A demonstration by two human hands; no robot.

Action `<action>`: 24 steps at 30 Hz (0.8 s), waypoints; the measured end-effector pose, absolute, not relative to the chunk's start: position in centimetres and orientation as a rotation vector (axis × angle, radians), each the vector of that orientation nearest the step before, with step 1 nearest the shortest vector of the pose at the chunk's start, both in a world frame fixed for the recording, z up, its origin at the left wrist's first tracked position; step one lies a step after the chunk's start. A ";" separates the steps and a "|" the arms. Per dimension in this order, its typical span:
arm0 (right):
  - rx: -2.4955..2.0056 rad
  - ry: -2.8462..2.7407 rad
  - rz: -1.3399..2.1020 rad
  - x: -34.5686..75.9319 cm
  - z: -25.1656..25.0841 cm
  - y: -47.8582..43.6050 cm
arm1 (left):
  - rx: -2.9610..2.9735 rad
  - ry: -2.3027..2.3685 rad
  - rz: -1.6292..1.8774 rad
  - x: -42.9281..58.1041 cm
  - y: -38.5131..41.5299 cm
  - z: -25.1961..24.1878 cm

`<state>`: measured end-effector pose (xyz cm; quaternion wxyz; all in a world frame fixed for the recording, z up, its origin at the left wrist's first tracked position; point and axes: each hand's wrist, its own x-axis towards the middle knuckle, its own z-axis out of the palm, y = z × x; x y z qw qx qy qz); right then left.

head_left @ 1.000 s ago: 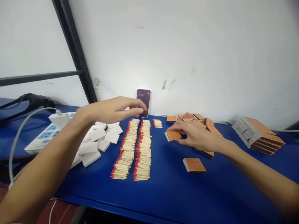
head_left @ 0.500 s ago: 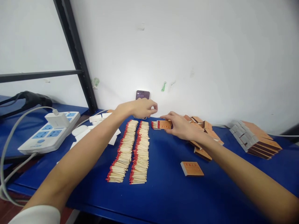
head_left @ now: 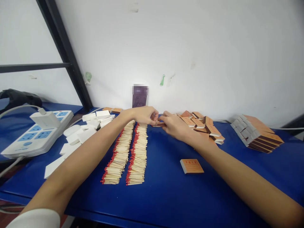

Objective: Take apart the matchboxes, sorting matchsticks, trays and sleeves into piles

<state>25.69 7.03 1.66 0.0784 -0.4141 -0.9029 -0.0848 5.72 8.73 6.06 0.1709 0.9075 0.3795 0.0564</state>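
Both my hands meet at the far end of the blue table (head_left: 166, 193), just in front of the phone (head_left: 139, 96). My left hand (head_left: 142, 115) is closed in a pinch and my right hand (head_left: 174, 125) is curled; between them they hold an orange matchbox (head_left: 159, 124), mostly hidden by the fingers. Two long rows of red-tipped matches (head_left: 129, 152) run from the hands toward me. A single orange matchbox (head_left: 191, 166) lies apart, nearer to me on the right.
White inner trays (head_left: 80, 134) are heaped at the left beside a white power strip (head_left: 35, 131) with a plugged-in charger. Loose orange matchboxes (head_left: 204, 125) lie behind my right hand, with a stacked pile (head_left: 257, 133) at the far right. A black shelf post (head_left: 64, 53) leans along the wall.
My left hand travelled right and forward past the match rows. My right hand slid a matchbox left to the far small match pile; both hands now close together on it.
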 end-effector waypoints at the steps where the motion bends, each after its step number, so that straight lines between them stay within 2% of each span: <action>1: -1.241 -2.701 -0.247 25.7 1.6 7.1 | 2.577 1.082 0.152 5.8 8.7 6.0; 11: -1.069 -2.719 0.052 26.5 1.4 7.6 | 2.671 1.107 0.144 5.7 9.4 4.6; 24: -1.328 -2.753 -0.277 27.0 1.7 7.2 | 2.847 1.186 0.080 5.7 10.0 3.4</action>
